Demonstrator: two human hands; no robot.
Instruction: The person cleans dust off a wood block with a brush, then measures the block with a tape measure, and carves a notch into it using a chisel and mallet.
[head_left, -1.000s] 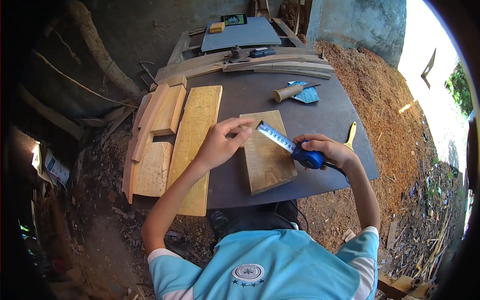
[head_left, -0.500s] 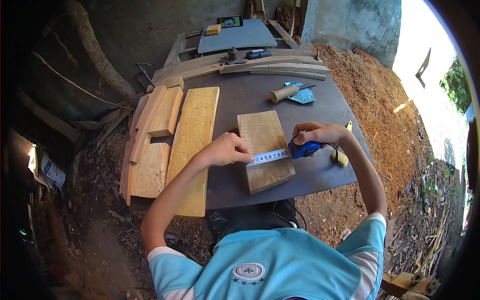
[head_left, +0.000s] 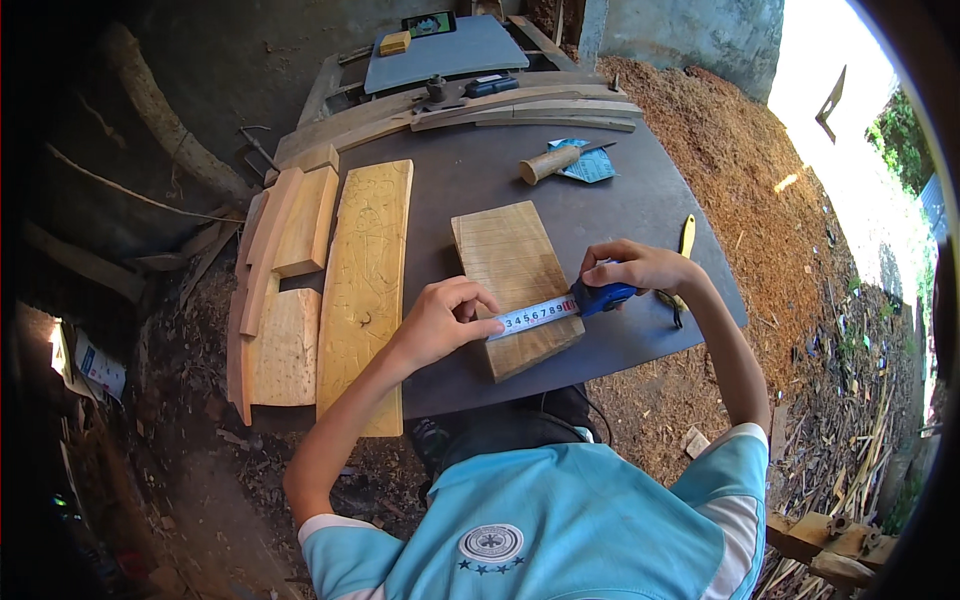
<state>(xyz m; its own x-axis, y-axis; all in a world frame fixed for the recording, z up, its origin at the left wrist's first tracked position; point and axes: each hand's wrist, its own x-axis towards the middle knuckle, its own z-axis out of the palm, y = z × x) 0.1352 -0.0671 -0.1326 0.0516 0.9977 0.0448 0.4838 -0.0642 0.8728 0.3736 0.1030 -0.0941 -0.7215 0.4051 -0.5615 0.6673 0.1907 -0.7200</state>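
I see the left hand (head_left: 440,322) resting on the near left edge of a short wooden block (head_left: 515,285), fingers curled, fingertips pinching the free end of a tape measure blade (head_left: 535,315) down against the wood. The right hand (head_left: 635,268) is clenched around the blue tape measure case (head_left: 603,297), which sits just off the block's right edge, on the table. The white blade runs left to right across the near part of the block, lying flat on its top face.

The block lies near the middle of a dark grey table (head_left: 640,200), its long side running near to far, tilted slightly left at the far end.

Left of the block, partly overhanging the table's left edge, I note a long pale plank (head_left: 365,280), and beyond it, further left, several shorter boards (head_left: 290,260) stacked loosely.

At the far side of the table: a wooden-handled tool (head_left: 548,163) lying on a blue sheet (head_left: 588,165), and a bundle of curved wooden strips (head_left: 520,108).

Right of the right hand, a yellow-handled tool (head_left: 687,235) lies near the table's right edge. Sawdust (head_left: 760,190) covers the ground to the right.
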